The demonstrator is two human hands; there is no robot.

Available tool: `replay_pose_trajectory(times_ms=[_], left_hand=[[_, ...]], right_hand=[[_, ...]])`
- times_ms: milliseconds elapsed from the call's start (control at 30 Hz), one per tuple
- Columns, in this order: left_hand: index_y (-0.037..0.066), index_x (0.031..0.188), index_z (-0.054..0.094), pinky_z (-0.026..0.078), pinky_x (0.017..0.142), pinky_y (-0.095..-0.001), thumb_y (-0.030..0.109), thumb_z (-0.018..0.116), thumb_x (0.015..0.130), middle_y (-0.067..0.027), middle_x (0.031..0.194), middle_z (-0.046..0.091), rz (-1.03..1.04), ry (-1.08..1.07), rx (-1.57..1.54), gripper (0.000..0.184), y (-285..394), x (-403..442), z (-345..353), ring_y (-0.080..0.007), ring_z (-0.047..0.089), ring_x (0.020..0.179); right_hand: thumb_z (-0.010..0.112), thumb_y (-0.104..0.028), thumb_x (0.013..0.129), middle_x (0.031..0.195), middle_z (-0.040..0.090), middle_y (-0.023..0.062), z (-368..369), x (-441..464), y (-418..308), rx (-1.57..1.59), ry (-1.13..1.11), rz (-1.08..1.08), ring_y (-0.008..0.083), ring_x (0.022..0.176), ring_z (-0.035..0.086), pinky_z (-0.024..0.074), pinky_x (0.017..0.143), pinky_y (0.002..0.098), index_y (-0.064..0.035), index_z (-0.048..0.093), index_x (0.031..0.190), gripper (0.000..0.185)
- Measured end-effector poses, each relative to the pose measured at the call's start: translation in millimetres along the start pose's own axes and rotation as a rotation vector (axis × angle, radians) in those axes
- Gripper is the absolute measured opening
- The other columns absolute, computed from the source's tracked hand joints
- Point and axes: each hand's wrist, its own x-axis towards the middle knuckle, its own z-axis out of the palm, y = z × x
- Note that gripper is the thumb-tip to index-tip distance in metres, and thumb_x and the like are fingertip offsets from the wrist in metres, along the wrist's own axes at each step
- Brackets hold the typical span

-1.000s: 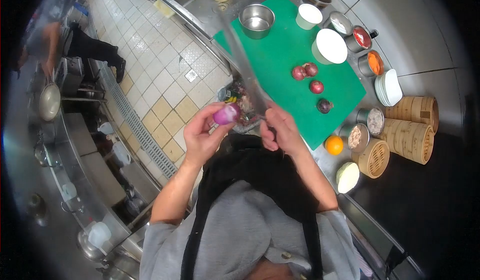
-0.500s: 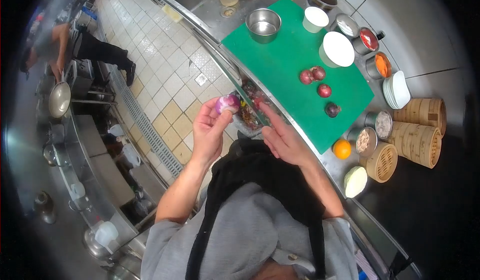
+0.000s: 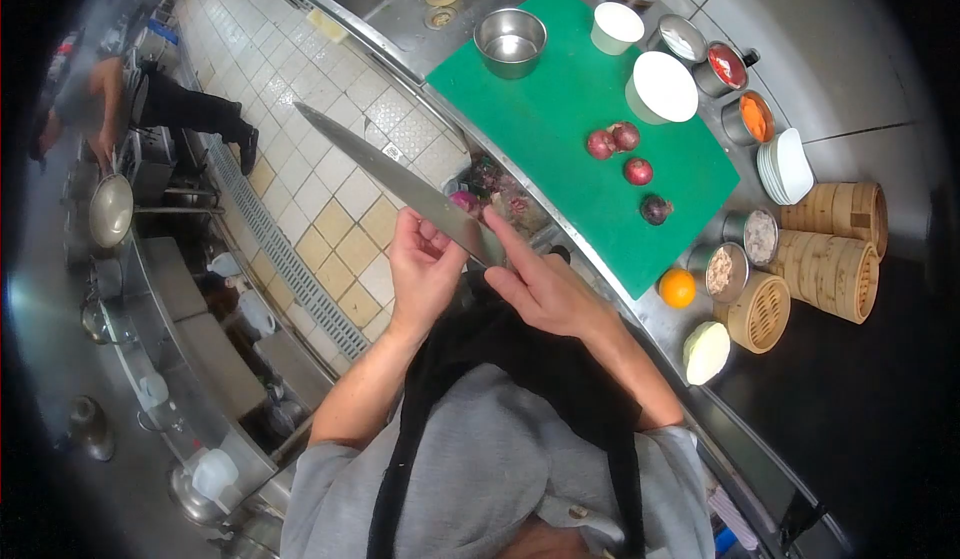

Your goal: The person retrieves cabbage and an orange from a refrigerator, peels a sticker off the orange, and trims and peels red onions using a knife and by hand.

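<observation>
My left hand [image 3: 420, 269] is closed, thumb and fingers bent around a red onion [image 3: 465, 202] that the knife blade mostly hides. A large kitchen knife [image 3: 385, 171] lies slantwise across the onion, its tip toward the upper left over the floor. My right hand [image 3: 540, 284] grips the knife at its rear end, index finger stretched along the blade; the handle is hidden. Beneath the hands, a bin [image 3: 490, 174] with scraps stands beside the counter. On the green cutting board [image 3: 540, 124] lie several onions [image 3: 638, 170], a metal bowl [image 3: 510, 43] and white bowls [image 3: 662, 89].
Metal containers [image 3: 748, 119] of ingredients, stacked white dishes [image 3: 785, 167] and bamboo steamers [image 3: 825, 274] line the counter's far side. An orange [image 3: 677, 288] and a cut cabbage [image 3: 707, 353] sit near its edge. At left, another person [image 3: 185, 104] stands by a pan [image 3: 111, 211].
My right hand has turned the knife so its broad blade now crosses in front of my left hand and covers most of the onion. The view has shifted slightly.
</observation>
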Motion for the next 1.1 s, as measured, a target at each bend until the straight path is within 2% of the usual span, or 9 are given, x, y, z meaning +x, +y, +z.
replay_pose_trajectory(times_ms=[167,367,533,600,667,733,800,900,1100], left_hand=[[-0.006,0.14,0.043,0.052,0.093,-0.0274,-0.007,0.061,0.091,-0.0122,0.124,0.062,-0.009,0.015,0.151,0.052,-1.6,-5.1,-3.6,-0.0142,0.062,0.112],[-0.006,0.132,0.055,0.055,0.087,-0.0292,-0.005,0.063,0.089,-0.0138,0.129,0.063,0.265,-0.043,0.52,0.044,10.4,-6.0,2.2,-0.0175,0.066,0.107],[-0.007,0.131,0.056,0.057,0.084,-0.0294,-0.002,0.068,0.087,-0.015,0.103,0.072,0.365,-0.113,0.933,0.046,16.2,-5.1,-1.5,-0.0168,0.069,0.098],[-0.006,0.132,0.055,0.057,0.08,-0.03,-0.003,0.069,0.086,-0.0156,0.105,0.071,0.36,-0.092,0.819,0.048,8.9,-6.7,7.5,-0.0176,0.07,0.097],[-0.007,0.134,0.052,0.057,0.08,-0.0288,-0.004,0.067,0.088,-0.015,0.108,0.069,0.212,-0.02,0.439,0.049,-2.6,-5.9,11.8,-0.016,0.069,0.098],[-0.008,0.135,0.051,0.056,0.083,-0.0283,-0.005,0.066,0.089,-0.0152,0.109,0.069,0.152,-0.011,0.366,0.048,-4.2,-1.3,6.0,-0.0155,0.067,0.1],[-0.01,0.137,0.048,0.055,0.089,-0.0276,-0.008,0.061,0.09,-0.0146,0.112,0.067,0.095,-0.008,0.285,0.049,-1.9,1.6,2.9,-0.0151,0.065,0.105],[-0.01,0.138,0.046,0.055,0.088,-0.0284,-0.009,0.06,0.09,-0.0125,0.111,0.067,0.176,-0.097,0.521,0.05,6.7,5.2,0.2,-0.0149,0.065,0.103],[-0.008,0.138,0.047,0.054,0.087,-0.0269,-0.009,0.058,0.09,-0.012,0.111,0.068,0.151,-0.063,0.462,0.05,4.2,-0.2,1.5,-0.0143,0.066,0.101]], right_hand=[[0.055,-0.025,0.1,0.089,0.065,0.0261,5.2,2.8,4.5,-0.013,0.051,-0.107,0.0465,0.079,0.064,0.0488,0.068,0.0477,-0.0027,0.023,0.153,0.066],[0.056,-0.025,0.099,0.091,0.065,0.0251,6.5,3.7,4.3,-0.015,0.022,-0.046,0.0445,0.078,0.065,0.0496,0.069,0.0468,-0.0026,0.021,0.154,0.069],[0.055,-0.024,0.099,0.099,0.067,0.0252,19.6,14.6,25.1,0.034,0.166,-0.161,0.043,0.086,0.068,0.052,0.076,0.0452,-0.0018,0.021,0.154,0.068],[0.055,-0.025,0.1,0.104,0.066,0.0265,18.8,29.5,41.8,-0.074,0.409,-0.401,0.0413,0.094,0.068,0.0517,0.083,0.0444,-0.0009,0.021,0.153,0.067],[0.054,-0.025,0.1,0.103,0.065,0.0264,16.4,31.4,42.6,-0.13,0.418,-0.454,0.0408,0.092,0.068,0.051,0.083,0.0444,-0.0009,0.021,0.153,0.067],[0.053,-0.025,0.1,0.101,0.065,0.0264,15.4,27.8,40.8,-0.186,0.422,-0.511,0.0403,0.091,0.067,0.0503,0.083,0.0445,-0.0009,0.02,0.154,0.067],[0.052,-0.026,0.101,0.097,0.064,0.0255,17.5,12.6,32.6,0.005,0.162,-0.14,0.0397,0.088,0.066,0.0496,0.08,0.0435,-0.0011,0.017,0.155,0.068],[0.051,-0.028,0.102,0.091,0.062,0.0234,16.0,8.5,21.3,0.054,0.154,-0.164,0.0391,0.082,0.065,0.049,0.076,0.0428,-0.0017,0.013,0.155,0.07],[0.051,-0.03,0.102,0.088,0.062,0.0228,10.5,5.1,6.7,0.068,0.066,-0.085,0.0393,0.079,0.065,0.0488,0.074,0.0431,-0.0022,0.014,0.156,0.071]])
